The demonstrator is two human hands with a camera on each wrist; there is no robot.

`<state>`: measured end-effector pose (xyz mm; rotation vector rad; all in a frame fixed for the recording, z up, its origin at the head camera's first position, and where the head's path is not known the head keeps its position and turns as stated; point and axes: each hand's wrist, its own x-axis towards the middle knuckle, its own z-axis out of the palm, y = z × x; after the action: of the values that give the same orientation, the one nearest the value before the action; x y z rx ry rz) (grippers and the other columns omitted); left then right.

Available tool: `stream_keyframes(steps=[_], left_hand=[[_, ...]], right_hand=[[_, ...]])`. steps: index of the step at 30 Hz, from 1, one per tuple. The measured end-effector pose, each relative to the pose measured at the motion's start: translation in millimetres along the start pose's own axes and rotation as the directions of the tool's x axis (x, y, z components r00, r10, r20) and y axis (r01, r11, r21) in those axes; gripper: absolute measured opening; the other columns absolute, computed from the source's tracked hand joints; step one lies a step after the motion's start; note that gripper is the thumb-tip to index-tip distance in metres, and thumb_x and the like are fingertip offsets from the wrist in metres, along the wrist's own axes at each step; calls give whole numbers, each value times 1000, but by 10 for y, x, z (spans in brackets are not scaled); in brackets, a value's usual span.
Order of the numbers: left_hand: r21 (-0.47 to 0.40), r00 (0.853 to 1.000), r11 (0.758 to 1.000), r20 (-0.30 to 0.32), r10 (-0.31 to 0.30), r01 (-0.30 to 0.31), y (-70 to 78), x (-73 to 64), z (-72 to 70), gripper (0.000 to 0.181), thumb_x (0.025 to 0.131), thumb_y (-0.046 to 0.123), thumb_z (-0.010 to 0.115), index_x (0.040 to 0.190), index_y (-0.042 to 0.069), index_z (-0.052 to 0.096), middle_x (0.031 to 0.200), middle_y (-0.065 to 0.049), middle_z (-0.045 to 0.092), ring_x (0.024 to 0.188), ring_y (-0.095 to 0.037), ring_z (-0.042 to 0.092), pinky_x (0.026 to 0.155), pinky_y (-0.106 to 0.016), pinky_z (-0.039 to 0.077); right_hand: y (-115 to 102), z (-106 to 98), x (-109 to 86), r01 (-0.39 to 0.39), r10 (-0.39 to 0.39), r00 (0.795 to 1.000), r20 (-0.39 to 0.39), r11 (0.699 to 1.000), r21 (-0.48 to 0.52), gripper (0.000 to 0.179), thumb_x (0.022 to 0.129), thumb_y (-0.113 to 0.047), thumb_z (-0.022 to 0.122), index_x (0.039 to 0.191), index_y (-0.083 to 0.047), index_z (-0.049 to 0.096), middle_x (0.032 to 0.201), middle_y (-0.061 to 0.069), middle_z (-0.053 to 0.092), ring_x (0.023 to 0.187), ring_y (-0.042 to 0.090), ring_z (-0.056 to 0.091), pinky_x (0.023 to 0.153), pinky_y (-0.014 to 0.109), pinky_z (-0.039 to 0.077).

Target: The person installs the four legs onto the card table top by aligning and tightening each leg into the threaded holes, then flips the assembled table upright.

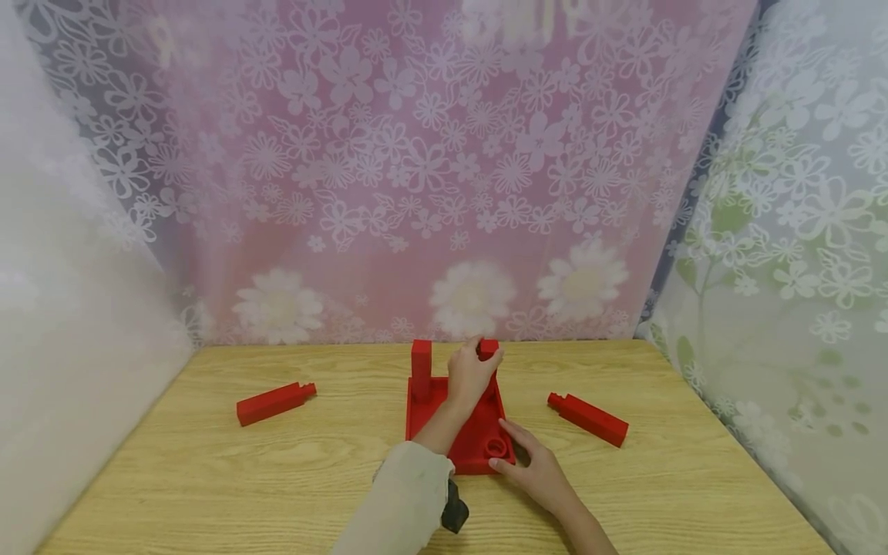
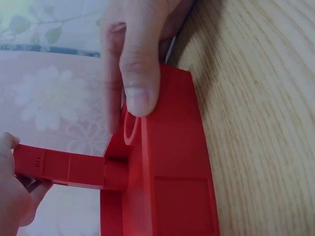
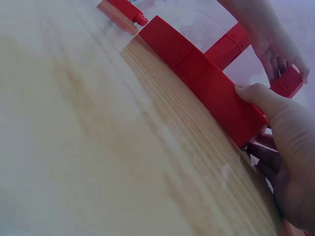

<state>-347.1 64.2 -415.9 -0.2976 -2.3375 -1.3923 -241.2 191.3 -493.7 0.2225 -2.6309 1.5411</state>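
Note:
A shallow red tray-like base (image 1: 454,467) with raised edges lies on the table, a round socket (image 1: 496,447) in its near right corner. My left hand (image 1: 468,374) reaches over it and grips the upper end of a red square post (image 2: 64,167), which stands in the far right corner. The post's lower end meets a socket there. Another red post (image 1: 422,366) stands upright in the far left corner. My right hand (image 1: 541,474) holds the near right corner of the base, thumb (image 3: 258,96) on its front wall and fingers along the right side.
Two loose red posts with notched, narrower ends lie on the wooden table (image 1: 312,493): one post (image 1: 272,404) left of the base, one post (image 1: 591,420) right of it. Behind the table hangs a pink flowered curtain (image 1: 388,193); pale sheets flank both sides.

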Motion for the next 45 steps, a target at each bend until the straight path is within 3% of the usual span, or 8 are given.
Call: stream_keyframes(steps=[6,15,20,25,30,37,41,45], left_hand=[[3,999,1000,26,-26,26,0,-6,17,48,85,26,67,125,1,56,84,-10,66,61,-13,59,55,-23,50],[-45,1000,999,5,-14,14,-15,-16,21,48,86,25,66,126,2,55,91,-12,66,67,-16,62,58,-25,51],[-55,998,997,29,-60,62,-34,-41,10,55,85,30,67,131,7,50,114,-9,60,98,-22,59,76,-33,50],[47,998,999,60,-21,18,-4,-72,-63,69,81,36,70,138,8,41,130,-9,50,118,-27,45,91,-43,42],[-4,997,1000,72,-11,11,68,-101,-209,67,82,35,70,136,7,42,129,-8,49,116,-26,47,88,-43,43],[-104,996,994,84,-16,24,148,-140,-562,58,82,30,70,133,13,47,127,-7,50,107,-25,54,79,-40,48],[-104,999,994,43,30,-25,119,-147,-762,51,83,25,70,128,11,51,122,-7,53,109,-28,51,85,-42,44],[-117,1000,993,18,23,-21,24,-170,-974,50,83,27,69,128,13,51,121,-6,53,110,-29,49,87,-43,43]], right_hand=[[16,0,-12,-2,2,1000,1,1000,-21,68,75,-35,76,134,-16,50,136,10,44,127,32,34,98,51,30],[23,5,0,8,-8,1000,-3,1000,-16,68,75,-35,76,134,-17,50,136,10,44,127,31,35,98,52,30],[31,16,-2,10,-10,1000,1,1000,-12,67,75,-36,76,134,-18,50,136,9,44,127,31,35,98,52,30],[23,8,-13,14,-14,1000,-6,1000,-12,67,75,-35,76,134,-18,50,136,9,44,127,32,35,98,53,29],[3,-10,-26,25,-25,1000,-7,1000,-1,66,75,-33,76,134,-17,50,135,9,44,127,30,35,99,52,29],[-19,-15,-44,32,-32,999,2,999,31,66,75,-31,77,133,-17,51,136,8,44,127,29,35,99,50,29],[-6,-15,-33,36,-36,999,0,999,17,66,75,-32,76,134,-17,50,136,8,44,127,29,35,99,49,30],[11,-8,-22,28,-28,1000,10,999,18,66,75,-33,76,134,-17,50,136,7,44,128,29,34,99,48,30]])
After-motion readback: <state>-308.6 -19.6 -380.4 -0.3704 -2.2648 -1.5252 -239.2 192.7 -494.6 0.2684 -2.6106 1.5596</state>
